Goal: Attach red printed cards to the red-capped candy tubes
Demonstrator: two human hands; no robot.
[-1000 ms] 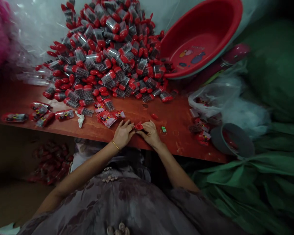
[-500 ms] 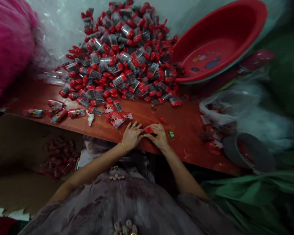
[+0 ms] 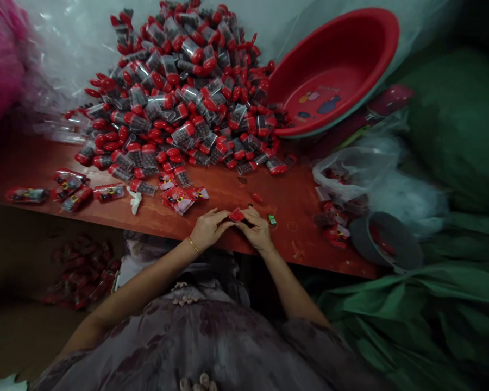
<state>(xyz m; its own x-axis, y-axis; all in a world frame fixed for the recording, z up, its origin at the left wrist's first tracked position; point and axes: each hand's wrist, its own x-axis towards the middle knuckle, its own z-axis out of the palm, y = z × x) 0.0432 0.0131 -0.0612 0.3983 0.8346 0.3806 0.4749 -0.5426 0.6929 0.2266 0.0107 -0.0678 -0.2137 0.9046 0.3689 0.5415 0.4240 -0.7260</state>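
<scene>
A small red wrapper-like piece (image 3: pixel 237 215) is held between my two hands over the front edge of the table. My left hand (image 3: pixel 209 229) pinches its left side with thumb and fingers. On the other side, the thumb and fingers of my right hand (image 3: pixel 257 231) grip it too. Its exact kind is too small to make out. Flat printed red packets (image 3: pixel 180 199) lie on the table beyond my left hand. Just right of my right hand sits a tiny green piece (image 3: pixel 272 219), and a small red piece (image 3: pixel 257 199) lies behind.
Clear tubes with red caps (image 3: pixel 187 98) form a large pile at the back. A red basin (image 3: pixel 334 70) leans beside it. Several wrapped tubes (image 3: pixel 71 187) lie at left, near white scrap (image 3: pixel 135 200). At right stand a plastic bag (image 3: pixel 350 168) and a grey bowl (image 3: pixel 385 241).
The view has shifted, so the scene sits further left. My left hand has gone from lying flatter beside the red piece to pinching it, and the piece is turned differently between both hands.
</scene>
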